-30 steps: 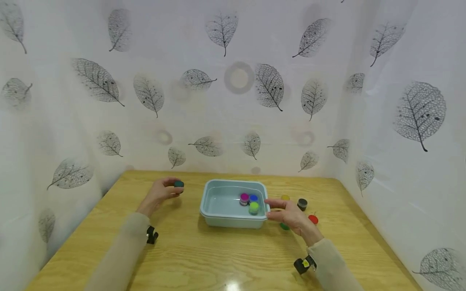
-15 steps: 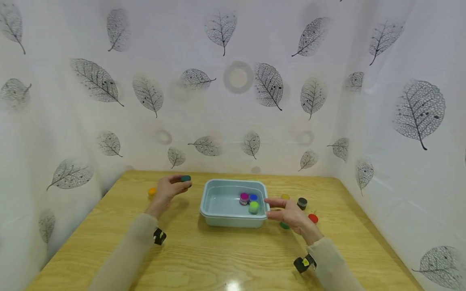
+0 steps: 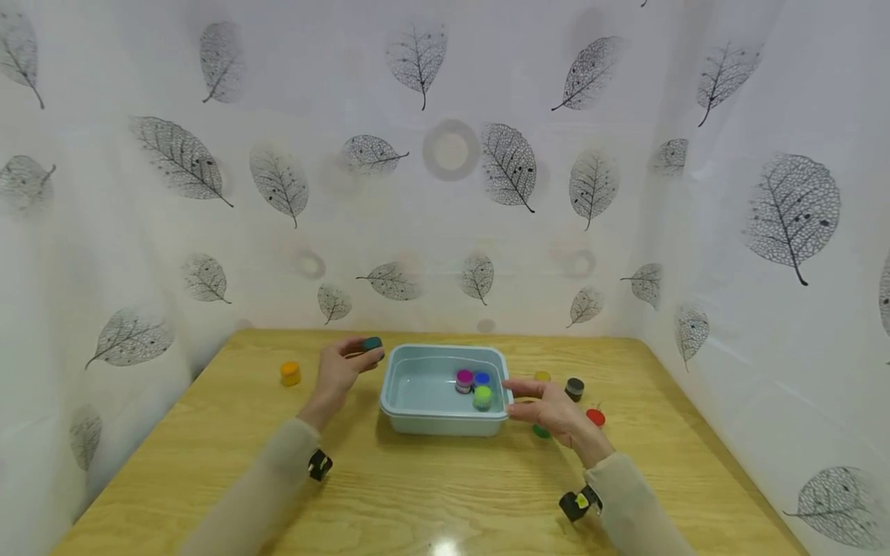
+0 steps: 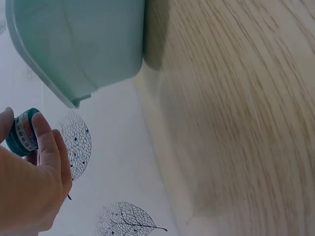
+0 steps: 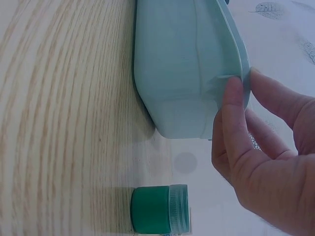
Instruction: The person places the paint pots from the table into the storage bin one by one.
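Observation:
My left hand (image 3: pixel 338 374) pinches a small teal jar (image 3: pixel 372 345) between thumb and fingers, in the air just left of the pale blue plastic bin (image 3: pixel 445 425). In the left wrist view the jar (image 4: pixel 23 132) shows a printed label, and it is apart from the bin wall. My right hand (image 3: pixel 558 413) grips the bin's right rim; in the right wrist view the thumb is on one side and the fingers (image 5: pixel 234 103) on the other. Inside the bin, towards its right, sit a magenta jar (image 3: pixel 463 381), a blue jar (image 3: pixel 482 379) and a yellow-green jar (image 3: pixel 482 398).
An orange jar (image 3: pixel 290 374) stands at the left of the wooden table. Around my right hand are a yellow jar (image 3: pixel 541 376), a black-lidded jar (image 3: pixel 574 388), a red jar (image 3: pixel 595 418) and a partly hidden green jar (image 5: pixel 152 209). A leaf-print curtain (image 3: pixel 445 232) encloses the table.
My left hand has carried the teal jar rightwards and slightly up towards the bin, leaving the orange jar in full view. My right hand has stayed on the rim.

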Demonstrator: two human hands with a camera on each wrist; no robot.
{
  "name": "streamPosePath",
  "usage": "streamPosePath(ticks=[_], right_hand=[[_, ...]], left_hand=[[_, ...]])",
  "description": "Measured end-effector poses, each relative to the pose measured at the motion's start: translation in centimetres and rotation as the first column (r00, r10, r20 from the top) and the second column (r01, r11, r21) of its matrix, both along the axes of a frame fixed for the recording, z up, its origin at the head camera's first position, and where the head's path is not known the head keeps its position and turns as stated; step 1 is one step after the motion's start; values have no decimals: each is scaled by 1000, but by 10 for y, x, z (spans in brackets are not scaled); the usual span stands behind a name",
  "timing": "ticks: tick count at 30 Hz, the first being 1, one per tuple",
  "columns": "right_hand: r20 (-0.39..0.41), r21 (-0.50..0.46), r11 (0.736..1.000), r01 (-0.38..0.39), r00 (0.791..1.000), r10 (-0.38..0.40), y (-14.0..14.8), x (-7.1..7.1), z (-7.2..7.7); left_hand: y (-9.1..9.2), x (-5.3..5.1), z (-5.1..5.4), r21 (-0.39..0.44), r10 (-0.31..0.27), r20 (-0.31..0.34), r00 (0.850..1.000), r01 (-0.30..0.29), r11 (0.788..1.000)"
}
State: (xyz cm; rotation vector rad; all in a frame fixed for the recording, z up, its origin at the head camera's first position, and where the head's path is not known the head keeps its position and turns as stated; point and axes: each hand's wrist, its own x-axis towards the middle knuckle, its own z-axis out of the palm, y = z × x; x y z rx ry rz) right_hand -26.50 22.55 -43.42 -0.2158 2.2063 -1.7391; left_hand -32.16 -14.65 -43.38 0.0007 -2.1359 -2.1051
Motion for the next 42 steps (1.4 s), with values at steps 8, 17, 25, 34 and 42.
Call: streamPosePath(ticks=[8, 17, 25, 34, 42], right_hand=[[-3, -4, 1000, 0, 1000, 0, 0, 0, 0], [2, -13, 1000, -5, 1000, 5, 0, 0, -2], [-3, -20, 1000, -3, 1000, 3, 1, -1, -2], [-11, -11, 1000, -4, 1000, 4, 2, 0, -2], [-13, 3, 1000, -2, 1000, 2, 0, 1, 0]], left_hand=[[19, 7, 2, -16, 38, -52, 998, -39, 999], [39, 14, 3, -110, 54, -77, 996, -62, 992], [58, 17, 0, -203, 0, -67, 998, -13, 979], [71, 19, 2, -253, -44, -40, 998, 32, 967], [77, 18, 4, -210, -101, -7, 995, 97, 973]])
